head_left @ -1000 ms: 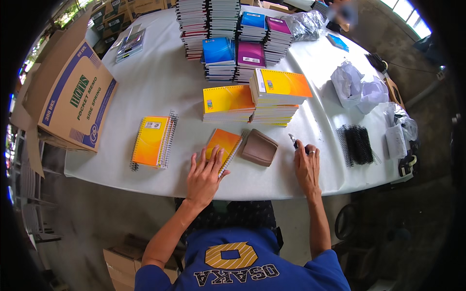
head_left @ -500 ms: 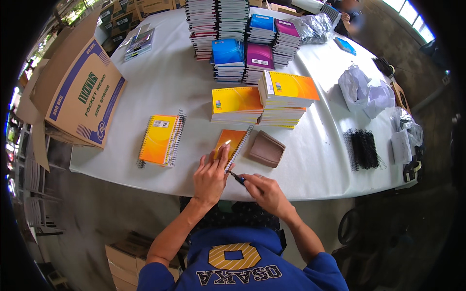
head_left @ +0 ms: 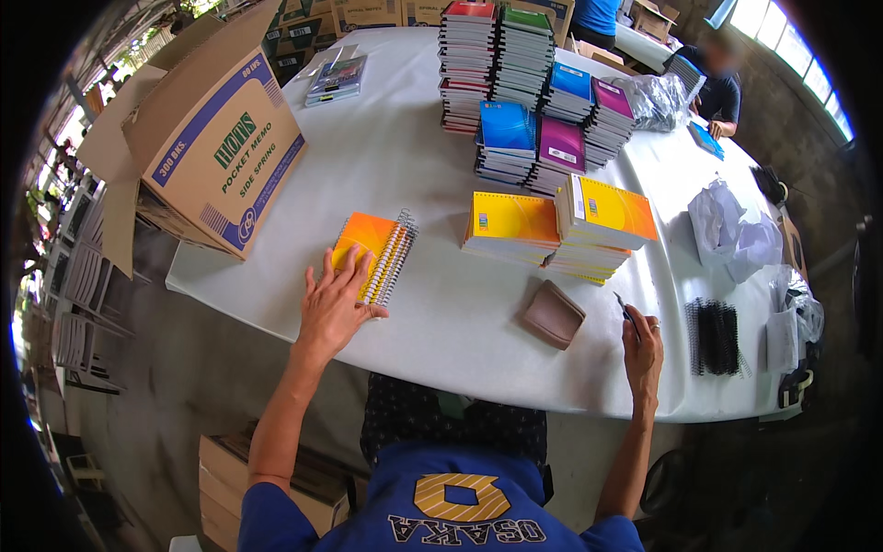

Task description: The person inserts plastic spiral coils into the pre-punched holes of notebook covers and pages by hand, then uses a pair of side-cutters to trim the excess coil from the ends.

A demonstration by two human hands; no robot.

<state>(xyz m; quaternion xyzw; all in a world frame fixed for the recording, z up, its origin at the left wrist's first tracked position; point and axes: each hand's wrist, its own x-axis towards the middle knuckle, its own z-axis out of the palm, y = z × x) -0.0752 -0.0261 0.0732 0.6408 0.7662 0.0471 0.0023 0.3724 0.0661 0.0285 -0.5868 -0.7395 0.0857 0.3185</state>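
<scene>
While the left hand [head_left: 333, 308] lies flat, fingers spread, on the orange notebook [head_left: 372, 256] near the desk's [head_left: 432, 304] front left, the right hand [head_left: 642, 348] rests well apart at the front right, closed around a small dark tool [head_left: 624, 308] whose tip points up. The notebook sits with its spiral edge to the right, beside open desk, and a brown pad [head_left: 554, 315] lies between the two hands. To do this step well, the person would likely press the palm evenly so the covers stay squared, keep fingers off the coil, and slide rather than lift. Yellow stacks [head_left: 561, 225] stand just behind, so the notebook should stay short of them.
</scene>
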